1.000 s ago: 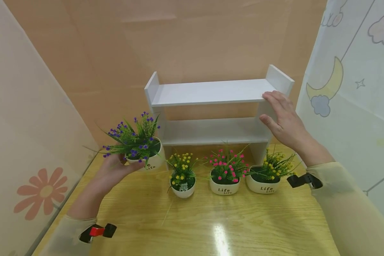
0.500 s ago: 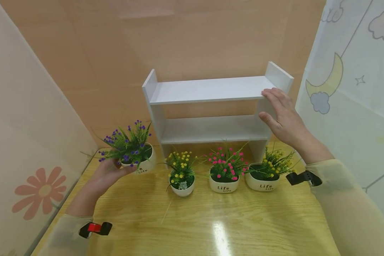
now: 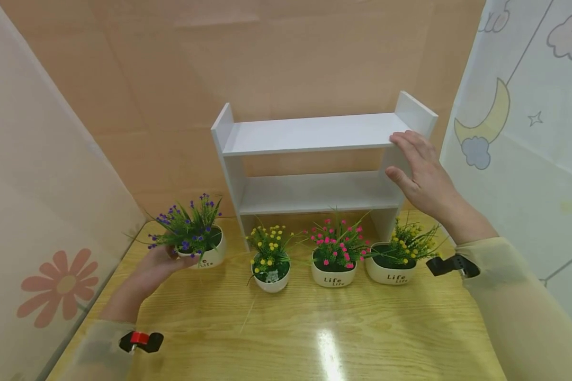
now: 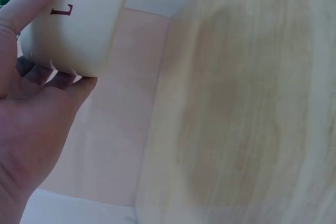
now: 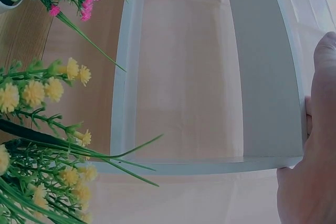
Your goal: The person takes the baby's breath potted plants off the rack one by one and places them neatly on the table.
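Note:
In the head view my left hand (image 3: 158, 267) grips a white oval flowerpot (image 3: 212, 256) with purple artificial flowers (image 3: 188, 227), left of the shelf. The left wrist view has the thumb along the lettered side of the pot (image 4: 79, 30) and fingers around its end; a gap shows between its base and the table (image 4: 247, 103). My right hand (image 3: 424, 174) rests with extended fingers on the right front edge of the white two-tier shelf (image 3: 310, 135), thumb spread apart. From the right wrist, the hand (image 5: 310, 182) touches the shelf's edge (image 5: 268, 72).
Before the shelf stand a small round pot with yellow flowers (image 3: 270, 284), a pot with pink flowers (image 3: 333, 278) and an oval pot with yellow flowers (image 3: 392, 275). Patterned panels flank the wooden table (image 3: 286, 333) left and right.
My left hand has lowered the purple-flowered pot and brought it slightly left, away from the shelf. The right hand keeps its place on the shelf, and the other pots stay put.

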A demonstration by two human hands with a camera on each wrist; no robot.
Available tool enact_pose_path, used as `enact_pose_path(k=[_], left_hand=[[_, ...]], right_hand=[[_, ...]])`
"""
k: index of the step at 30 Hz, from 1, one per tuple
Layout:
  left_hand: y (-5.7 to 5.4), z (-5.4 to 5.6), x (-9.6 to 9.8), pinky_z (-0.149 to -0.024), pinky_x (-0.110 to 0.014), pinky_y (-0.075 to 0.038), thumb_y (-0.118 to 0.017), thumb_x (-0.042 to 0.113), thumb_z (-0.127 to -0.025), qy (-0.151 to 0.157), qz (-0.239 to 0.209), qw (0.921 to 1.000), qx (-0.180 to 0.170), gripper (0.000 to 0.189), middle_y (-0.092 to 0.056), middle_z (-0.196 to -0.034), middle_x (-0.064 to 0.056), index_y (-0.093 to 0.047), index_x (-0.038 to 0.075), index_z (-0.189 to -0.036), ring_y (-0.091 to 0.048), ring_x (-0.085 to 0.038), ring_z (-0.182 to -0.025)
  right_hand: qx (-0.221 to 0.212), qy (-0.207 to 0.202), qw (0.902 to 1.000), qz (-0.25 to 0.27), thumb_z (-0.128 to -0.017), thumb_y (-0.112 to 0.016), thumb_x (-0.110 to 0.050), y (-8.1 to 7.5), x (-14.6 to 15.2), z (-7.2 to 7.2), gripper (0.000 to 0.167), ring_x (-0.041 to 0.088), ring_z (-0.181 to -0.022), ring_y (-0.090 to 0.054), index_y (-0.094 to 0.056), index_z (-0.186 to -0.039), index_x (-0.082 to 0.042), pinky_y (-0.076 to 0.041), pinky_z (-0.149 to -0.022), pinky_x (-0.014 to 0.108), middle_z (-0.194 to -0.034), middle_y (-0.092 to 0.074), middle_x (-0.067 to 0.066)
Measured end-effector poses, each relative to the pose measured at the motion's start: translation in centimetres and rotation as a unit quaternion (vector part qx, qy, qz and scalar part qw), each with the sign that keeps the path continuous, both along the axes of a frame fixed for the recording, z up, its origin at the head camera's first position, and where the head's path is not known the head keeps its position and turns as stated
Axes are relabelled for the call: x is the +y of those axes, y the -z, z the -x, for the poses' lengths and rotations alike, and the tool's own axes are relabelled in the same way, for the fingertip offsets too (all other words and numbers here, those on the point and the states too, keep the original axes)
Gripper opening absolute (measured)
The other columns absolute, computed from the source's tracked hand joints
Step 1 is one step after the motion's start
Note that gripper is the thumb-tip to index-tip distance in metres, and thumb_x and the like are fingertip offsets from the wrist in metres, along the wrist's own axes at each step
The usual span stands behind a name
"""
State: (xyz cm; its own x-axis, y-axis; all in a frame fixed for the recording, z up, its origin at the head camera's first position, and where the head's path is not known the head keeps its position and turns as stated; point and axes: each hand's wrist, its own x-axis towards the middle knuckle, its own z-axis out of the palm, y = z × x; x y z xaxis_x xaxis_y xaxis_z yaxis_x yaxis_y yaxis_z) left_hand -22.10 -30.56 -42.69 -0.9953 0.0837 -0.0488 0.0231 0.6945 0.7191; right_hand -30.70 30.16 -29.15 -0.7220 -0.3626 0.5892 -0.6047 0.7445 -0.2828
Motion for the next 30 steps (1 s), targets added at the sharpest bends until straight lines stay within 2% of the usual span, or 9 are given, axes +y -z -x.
enact_pose_path(k=[3, 6, 11, 15, 22, 30], left_hand=[[0.9, 0.0, 0.0, -0.088, -0.050, -0.059, -0.079, 0.061, -0.099, 0.001, -0.009, 0.9999, -0.014, 0.079, -0.071, -0.123, -0.014, -0.056, 0.005, -0.151, -0.068, -0.034, -0.111], [1.7, 0.0, 0.1, -0.096, -0.057, -0.060, -0.079, 0.058, -0.099, 0.006, -0.024, 0.9995, -0.019, 0.085, -0.070, -0.133, -0.017, -0.050, 0.005, -0.158, -0.068, -0.036, -0.120], [2.9, 0.0, 0.3, -0.103, -0.065, -0.056, -0.082, 0.053, -0.099, 0.016, -0.056, 0.9981, -0.020, 0.088, -0.067, -0.142, -0.020, -0.043, 0.011, -0.166, -0.067, -0.040, -0.126], [3.8, 0.0, 0.5, -0.109, -0.069, -0.051, -0.081, 0.051, -0.100, 0.022, -0.075, 0.9965, -0.029, 0.087, -0.065, -0.146, -0.021, -0.042, 0.011, -0.166, -0.064, -0.043, -0.132], [5.0, 0.0, 0.5, -0.111, -0.066, -0.051, -0.079, 0.057, -0.100, 0.017, -0.060, 0.9966, -0.052, 0.090, -0.063, -0.150, -0.022, -0.044, 0.005, -0.164, -0.060, -0.045, -0.137], [5.7, -0.1, 0.8, -0.118, -0.072, -0.041, -0.080, 0.062, -0.096, 0.013, -0.067, 0.9942, -0.083, 0.093, -0.060, -0.155, -0.021, -0.045, 0.008, -0.164, -0.051, -0.049, -0.147]], right_hand=[[-0.002, 0.001, 1.0000, -0.001, -0.111, -0.045, -0.070, 0.0, 0.0, -0.1, 0.088, 0.043, -0.166, -0.014, -0.036, -0.168, -0.005, -0.014, -0.133, 0.065, -0.175, -0.027, 0.024], [-0.003, 0.001, 1.0000, -0.001, -0.111, -0.045, -0.070, 0.0, 0.1, -0.1, 0.088, 0.043, -0.166, -0.014, -0.036, -0.169, -0.004, -0.014, -0.133, 0.065, -0.175, -0.027, 0.024], [-0.003, 0.003, 1.0000, -0.002, -0.111, -0.044, -0.070, 0.0, 0.1, -0.1, 0.088, 0.043, -0.166, -0.014, -0.036, -0.168, -0.004, -0.014, -0.133, 0.065, -0.175, -0.027, 0.024], [-0.007, 0.007, 0.9999, -0.003, -0.111, -0.045, -0.070, 0.0, 0.2, -0.2, 0.088, 0.043, -0.166, -0.014, -0.036, -0.169, -0.005, -0.014, -0.132, 0.066, -0.175, -0.027, 0.024], [-0.008, 0.010, 0.9999, -0.004, -0.111, -0.046, -0.067, 0.0, 0.3, -0.2, 0.085, 0.043, -0.165, -0.014, -0.036, -0.169, -0.006, -0.016, -0.132, 0.066, -0.175, -0.027, 0.023], [-0.008, 0.009, 0.9999, -0.001, -0.112, -0.045, -0.068, 0.1, 0.3, -0.1, 0.085, 0.042, -0.166, -0.014, -0.036, -0.170, -0.006, -0.015, -0.132, 0.066, -0.175, -0.027, 0.023]])
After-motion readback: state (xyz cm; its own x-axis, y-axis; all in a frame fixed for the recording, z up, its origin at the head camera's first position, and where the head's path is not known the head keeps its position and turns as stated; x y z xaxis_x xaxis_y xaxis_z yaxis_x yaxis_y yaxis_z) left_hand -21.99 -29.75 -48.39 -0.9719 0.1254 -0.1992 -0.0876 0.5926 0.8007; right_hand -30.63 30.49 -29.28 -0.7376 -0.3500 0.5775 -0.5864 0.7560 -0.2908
